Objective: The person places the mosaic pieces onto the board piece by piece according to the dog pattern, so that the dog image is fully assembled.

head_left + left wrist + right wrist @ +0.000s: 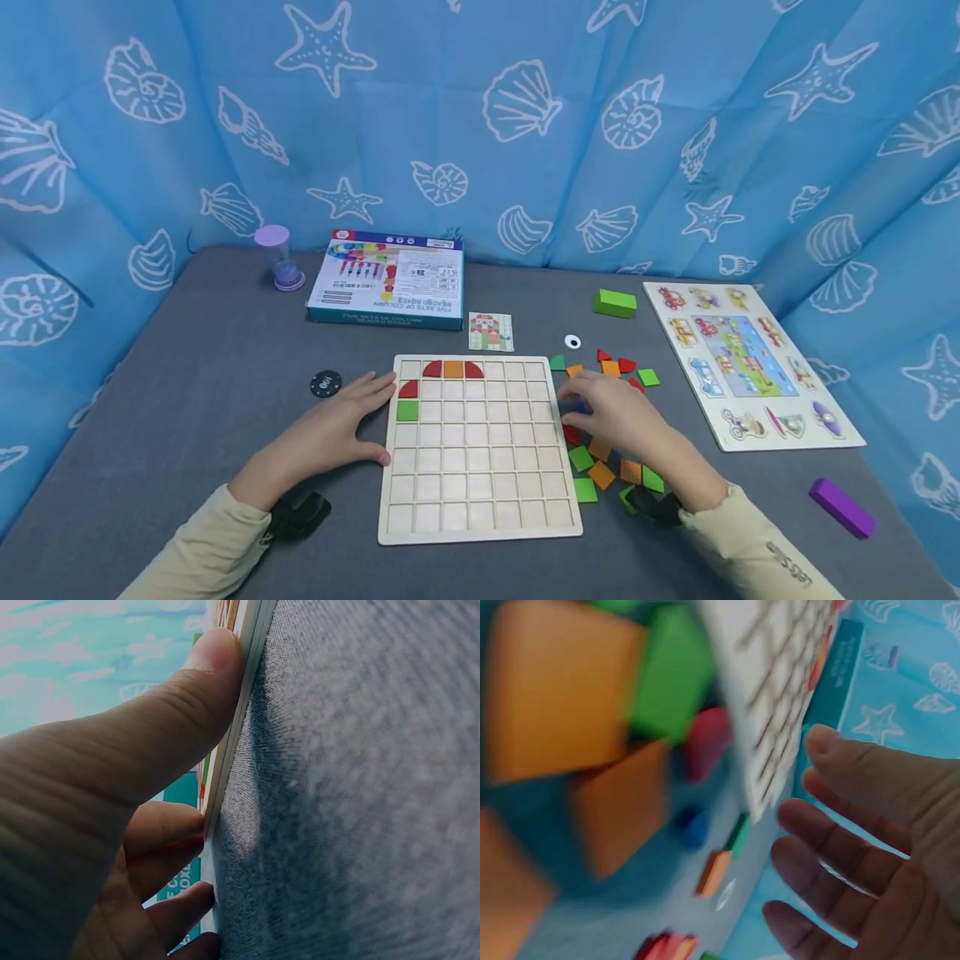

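Observation:
A wooden grid board (477,461) lies flat on the grey table. Near its upper left sit red quarter-circle pieces (474,370), an orange square (453,369) and a green square (407,410). My left hand (330,425) touches the board's left edge, its thumb (214,656) and fingertips against the rim in the left wrist view. Over the loose pieces beside the board's right edge is my right hand (617,414), fingers slightly bent and holding nothing. Around it lie orange squares (602,476), green squares (585,490), red pieces (572,434) and a blue piece (695,827).
Behind the board are a boxed bead set (386,317), a pattern card (491,332) and a purple sand timer (279,258). A black chip (326,383) lies left. On the right are a green block (614,303), a picture puzzle (720,417) and a purple block (842,507).

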The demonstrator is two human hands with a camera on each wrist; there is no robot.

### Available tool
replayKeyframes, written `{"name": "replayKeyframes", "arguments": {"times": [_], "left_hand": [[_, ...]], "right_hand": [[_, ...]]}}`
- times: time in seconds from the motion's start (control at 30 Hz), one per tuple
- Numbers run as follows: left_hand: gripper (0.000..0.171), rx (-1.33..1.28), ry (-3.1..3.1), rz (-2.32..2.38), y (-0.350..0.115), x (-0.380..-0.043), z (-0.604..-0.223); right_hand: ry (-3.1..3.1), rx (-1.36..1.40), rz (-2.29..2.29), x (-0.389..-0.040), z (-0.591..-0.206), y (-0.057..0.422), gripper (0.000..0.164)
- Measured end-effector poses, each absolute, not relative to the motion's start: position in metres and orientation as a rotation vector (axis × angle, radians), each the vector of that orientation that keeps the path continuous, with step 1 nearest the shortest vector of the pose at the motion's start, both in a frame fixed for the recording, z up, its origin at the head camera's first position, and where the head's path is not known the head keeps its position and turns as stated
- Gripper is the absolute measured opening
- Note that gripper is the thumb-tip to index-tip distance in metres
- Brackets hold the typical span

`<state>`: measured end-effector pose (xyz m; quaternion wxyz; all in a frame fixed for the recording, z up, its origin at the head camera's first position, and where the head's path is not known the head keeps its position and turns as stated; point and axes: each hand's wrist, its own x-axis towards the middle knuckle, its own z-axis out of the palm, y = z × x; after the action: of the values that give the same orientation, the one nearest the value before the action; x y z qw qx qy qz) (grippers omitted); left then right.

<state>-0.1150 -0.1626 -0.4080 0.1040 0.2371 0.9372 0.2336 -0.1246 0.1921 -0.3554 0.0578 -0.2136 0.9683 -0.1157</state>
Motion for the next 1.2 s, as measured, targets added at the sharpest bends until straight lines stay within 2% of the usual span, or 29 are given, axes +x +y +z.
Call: {"name": "replayKeyframes", "arguments": {"times": [0.13,0.43,0.63,0.77,0.93,1.2], "left_hand": [[0.095,0.699,2.756,0.687,-0.162,-0.116,-0.409],[0.096,0.711,2.758,0.690,-0.163,-0.116,-0.412],[0.095,0.701,2.753,0.694,-0.163,-0.116,-0.410],[0.095,0.692,2.749,0.687,-0.163,-0.116,-0.409],[0.095,0.689,2.753,0.683,-0.163,-0.116,-0.409],[0.096,0.685,2.761,0.688,-0.163,-0.116,-0.410]], "right_hand": [[2.943,-0.566,-0.269,-0.113,-0.364,0.205,0.021],[2.977,-0.617,-0.182,-0.111,-0.380,0.201,0.018],[2.985,-0.715,-0.172,-0.112,-0.380,0.204,0.016],[2.974,-0.788,-0.176,-0.113,-0.380,0.208,0.020],[2.981,-0.741,-0.149,-0.116,-0.381,0.211,0.028],[3.060,-0.786,-0.256,-0.121,-0.373,0.199,0.022]]}}
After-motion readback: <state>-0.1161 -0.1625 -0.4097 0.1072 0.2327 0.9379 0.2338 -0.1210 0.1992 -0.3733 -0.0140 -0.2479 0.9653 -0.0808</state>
